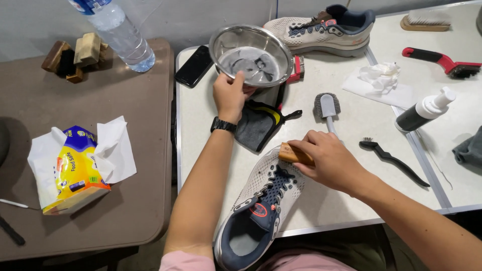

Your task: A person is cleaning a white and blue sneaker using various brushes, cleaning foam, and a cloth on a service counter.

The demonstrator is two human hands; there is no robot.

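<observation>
The right hand (pixel 334 163) covers most of a wooden brush (pixel 295 154), so its bristles cannot be seen. The near shoe (pixel 261 206) has its heel cut off by the near edge. The left hand (pixel 230 95) hides part of the steel bowl (pixel 251 52) rim, and the bowl hides most of a red brush (pixel 298 69) behind it. At far left the water bottle (pixel 118 32) loses its top to the edge. A grey cloth (pixel 469 150) at far right is cut off too.
</observation>
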